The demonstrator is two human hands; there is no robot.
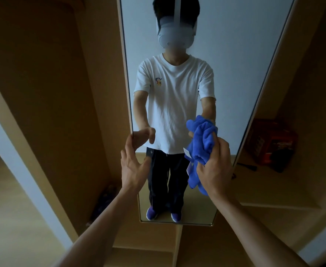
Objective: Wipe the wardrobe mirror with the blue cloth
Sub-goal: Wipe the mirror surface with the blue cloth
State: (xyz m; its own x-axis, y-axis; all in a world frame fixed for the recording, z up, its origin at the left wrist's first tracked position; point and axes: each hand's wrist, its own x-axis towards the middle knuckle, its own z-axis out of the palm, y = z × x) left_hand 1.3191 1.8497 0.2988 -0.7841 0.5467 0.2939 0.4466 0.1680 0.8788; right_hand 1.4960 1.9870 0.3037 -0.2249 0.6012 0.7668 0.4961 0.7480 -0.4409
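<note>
Tan wood panelling (62, 93) stood at the left. The left hand (134, 164) was spread with its fingers near straight and held nothing. Its fingertips lay at the left edge of the wardrobe mirror (225, 54); whether they hooked that edge could not be determined. The blue cloth (201, 143) was bunched at the lower right of the glass and appeared to touch it. The right hand (215, 168) gripped it, fingers curled tightly round the fabric. A red box (272, 141) sat on a shelf right of the mirror.
</note>
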